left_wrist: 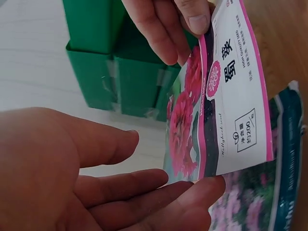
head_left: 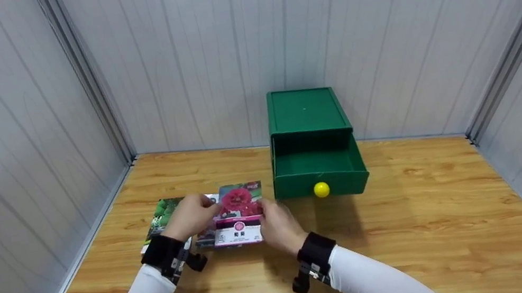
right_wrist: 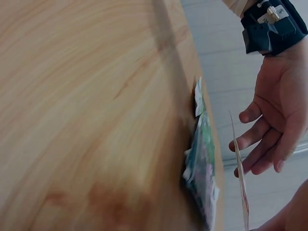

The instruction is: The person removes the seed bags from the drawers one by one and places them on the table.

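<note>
My right hand (head_left: 282, 227) pinches a hollyhock seed packet (left_wrist: 236, 91) by one side, thumb on its printed face. The packet has a pink flower picture and a white, pink-edged label, and is held up off the table. At its other side is my left hand (head_left: 190, 217), fingers extended and thumb apart; in the left wrist view its fingertips meet the packet's lower edge. Beneath lies a packet with pink flowers and a dark teal border (left_wrist: 250, 192). A green-pictured packet (head_left: 165, 211) lies partly under my left hand in the head view.
A green drawer box (head_left: 307, 109) stands by the back wall, right of the packets. Its drawer (head_left: 295, 186), with a yellow round knob (head_left: 321, 189), is pulled out. Pale panel walls (head_left: 202, 55) border the wooden tabletop (head_left: 430, 224) at the back and sides.
</note>
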`<move>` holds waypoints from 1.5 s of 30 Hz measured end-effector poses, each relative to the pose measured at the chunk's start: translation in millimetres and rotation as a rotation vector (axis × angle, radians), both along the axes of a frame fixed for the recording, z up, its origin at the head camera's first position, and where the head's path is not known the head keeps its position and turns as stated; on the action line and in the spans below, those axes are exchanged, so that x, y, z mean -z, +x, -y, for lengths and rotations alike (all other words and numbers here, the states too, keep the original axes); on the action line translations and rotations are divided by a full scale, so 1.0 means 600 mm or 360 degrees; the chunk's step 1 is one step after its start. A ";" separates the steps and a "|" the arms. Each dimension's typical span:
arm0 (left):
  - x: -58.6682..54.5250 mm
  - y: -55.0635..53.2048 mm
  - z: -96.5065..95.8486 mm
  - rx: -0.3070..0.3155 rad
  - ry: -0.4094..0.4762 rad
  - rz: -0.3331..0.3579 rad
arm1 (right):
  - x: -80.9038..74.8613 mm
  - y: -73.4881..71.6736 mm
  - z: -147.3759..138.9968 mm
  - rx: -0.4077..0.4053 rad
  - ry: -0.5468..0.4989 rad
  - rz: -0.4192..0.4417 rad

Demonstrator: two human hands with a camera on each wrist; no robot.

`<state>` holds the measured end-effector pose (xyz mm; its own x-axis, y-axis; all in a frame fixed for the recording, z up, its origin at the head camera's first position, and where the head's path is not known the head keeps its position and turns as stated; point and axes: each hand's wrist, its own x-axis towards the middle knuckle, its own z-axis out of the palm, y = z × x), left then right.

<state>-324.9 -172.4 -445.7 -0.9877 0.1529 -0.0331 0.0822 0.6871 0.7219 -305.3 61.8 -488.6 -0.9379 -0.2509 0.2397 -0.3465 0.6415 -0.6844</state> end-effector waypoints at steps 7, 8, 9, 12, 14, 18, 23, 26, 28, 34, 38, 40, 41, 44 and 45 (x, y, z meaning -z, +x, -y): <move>0.017 0.003 -0.013 0.0000 0.0010 0.0051 | 0.029 0.000 -0.020 -0.0019 0.0091 0.0041; 0.020 0.003 -0.014 0.0001 -0.0001 0.0047 | 0.033 0.001 -0.022 -0.0025 0.0103 0.0037; 0.022 0.003 -0.016 0.0002 -0.0006 0.0045 | 0.036 0.001 -0.024 -0.0029 0.0116 0.0018; 0.028 0.003 -0.022 0.0016 -0.0026 0.0022 | 0.058 -0.007 -0.029 -0.0024 0.0134 -0.0007; 0.033 0.002 -0.026 0.0035 -0.0031 0.0010 | 0.095 -0.029 -0.034 -0.0019 0.0166 -0.0039; 0.038 -0.001 -0.032 0.0081 -0.0022 -0.0007 | 0.164 -0.073 -0.043 0.0011 0.0232 -0.0059; 0.041 -0.004 -0.037 0.0121 -0.0018 -0.0035 | 0.143 -0.059 -0.043 0.0017 0.0305 -0.0014; 0.043 -0.005 -0.042 0.0137 -0.0020 -0.0039 | 0.116 -0.042 -0.043 0.0016 0.0310 0.0033; 0.044 -0.005 -0.045 0.0141 -0.0026 -0.0034 | 0.092 -0.026 -0.043 0.0013 0.0310 0.0063; 0.047 -0.008 -0.050 0.0133 -0.0089 -0.0050 | 0.071 -0.004 -0.044 0.0003 0.0354 0.0041; 0.050 -0.008 -0.051 0.0139 -0.0114 -0.0058 | 0.081 -0.011 -0.041 0.0004 0.0418 -0.0017; 0.051 -0.008 -0.051 0.0143 -0.0124 -0.0057 | 0.103 -0.025 -0.042 0.0012 0.0435 -0.0045; 0.051 -0.007 -0.051 0.0144 -0.0128 -0.0062 | 0.117 -0.033 -0.042 0.0016 0.0441 -0.0063; 0.051 -0.006 -0.052 0.0138 -0.0148 -0.0081 | 0.147 -0.051 -0.044 0.0034 0.0460 -0.0085; 0.051 -0.007 -0.052 0.0136 -0.0160 -0.0086 | 0.150 -0.053 -0.043 0.0042 0.0461 -0.0081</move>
<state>-328.8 -141.0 -476.3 -0.9720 0.2351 0.0008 0.1805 0.7445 0.6428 -336.8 87.7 -578.6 -0.9336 -0.2913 0.2087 -0.3563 0.8168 -0.4537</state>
